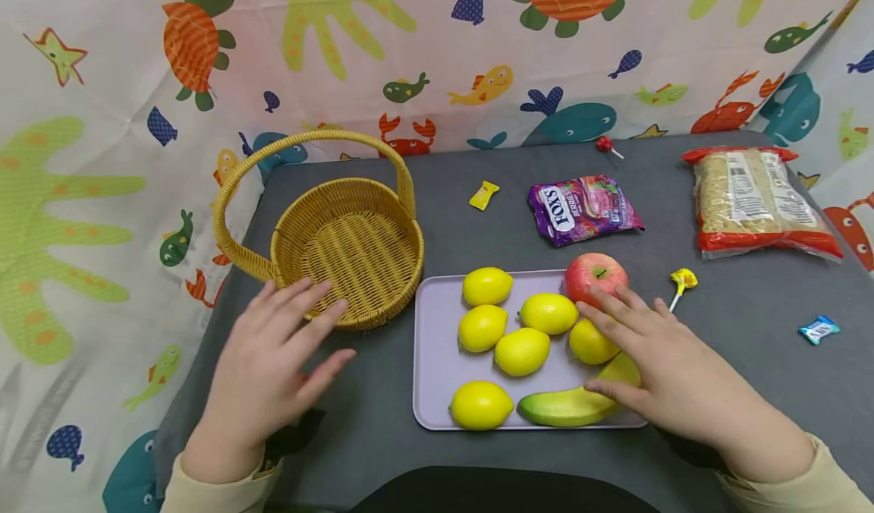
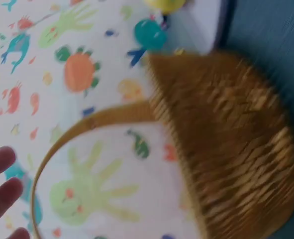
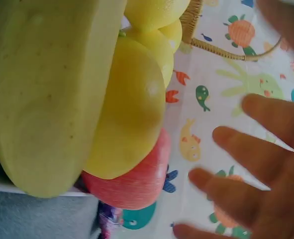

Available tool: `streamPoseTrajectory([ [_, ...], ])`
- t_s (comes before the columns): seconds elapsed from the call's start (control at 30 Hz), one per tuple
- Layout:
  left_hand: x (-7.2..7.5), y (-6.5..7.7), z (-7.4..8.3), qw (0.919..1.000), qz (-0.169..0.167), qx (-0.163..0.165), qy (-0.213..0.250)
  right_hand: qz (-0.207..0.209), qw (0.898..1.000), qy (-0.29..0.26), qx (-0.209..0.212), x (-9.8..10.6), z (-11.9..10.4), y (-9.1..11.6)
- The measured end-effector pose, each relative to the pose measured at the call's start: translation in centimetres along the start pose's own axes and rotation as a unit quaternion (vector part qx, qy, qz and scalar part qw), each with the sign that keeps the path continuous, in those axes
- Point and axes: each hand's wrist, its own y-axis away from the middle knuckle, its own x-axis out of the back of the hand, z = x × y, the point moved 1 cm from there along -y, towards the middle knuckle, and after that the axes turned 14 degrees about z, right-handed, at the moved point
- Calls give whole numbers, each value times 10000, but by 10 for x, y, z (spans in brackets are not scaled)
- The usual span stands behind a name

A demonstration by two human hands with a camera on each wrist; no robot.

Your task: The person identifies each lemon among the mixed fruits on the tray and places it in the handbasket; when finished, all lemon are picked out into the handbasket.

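My left hand [image 1: 276, 357], fingers spread, hovers by the near side of a round wicker basket [image 1: 403, 285] with a tall handle; nothing is in its grasp. The basket's inside is bare. Over the right end of a pale purple tray [image 1: 432, 361] my right hand [image 1: 665, 361] is held with fingers apart. Below it lie a banana [image 1: 570, 408], partly hidden by the hand, and a lemon [image 1: 591, 342]. A red apple [image 1: 592, 276] sits at the tray's far right corner, beyond the fingertips. Several more lemons [image 1: 521, 351] lie across the tray.
Behind the tray are a yellow wrapped candy [image 1: 484, 195], a purple Fox's candy bag [image 1: 583, 209] and a red lollipop [image 1: 606, 145]. To the right lie a yellow lollipop [image 1: 683, 279], a blue wrapped candy [image 1: 818, 329] and a red-edged grain bag [image 1: 758, 202]. Patterned curtains enclose the table.
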Motion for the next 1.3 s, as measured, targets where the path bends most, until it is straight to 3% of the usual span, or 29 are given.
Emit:
streamPoseTrajectory([
  [0.07,13,-7,-7,9967,807,52,-17,538,9983,-190,88,2,1,-3],
  [0.17,31,-18,-24,9822,1830,412,-76,1098,9933,-359,24,0,5,-7],
  [0.27,45,-28,-45,9646,2359,1171,-159,1136,9914,-624,-194,-5,10,-9],
  [0.33,52,-33,-61,9517,2499,1781,38,983,9918,-760,-282,-10,14,-11],
  [0.43,56,-40,-82,9282,2500,2614,873,756,9930,-867,-258,-17,18,-13],
  [0.5,54,-43,-95,9093,2464,2985,1529,662,9935,-910,-187,-21,21,-13],
  [0.53,51,-45,-100,8961,2467,3145,1929,631,9937,-915,-150,-22,21,-13],
  [0.63,43,-49,-113,8712,2433,3359,2625,591,9940,-913,-73,-25,23,-13],
  [0.73,37,-54,-121,8530,2460,3436,3063,567,9947,-858,-94,-27,25,-13],
  [0.8,34,-57,-123,8504,2406,3483,3125,529,9952,-818,-122,-29,27,-13],
  [0.93,32,-65,-126,8598,2130,3446,3110,459,9962,-739,-51,-30,29,-13],
  [1.17,32,-79,-130,9091,1429,3378,1973,138,9960,-869,-178,-35,30,-17],
  [1.3,33,-82,-132,9221,1308,3181,1772,124,9954,-918,-264,-39,29,-20],
])
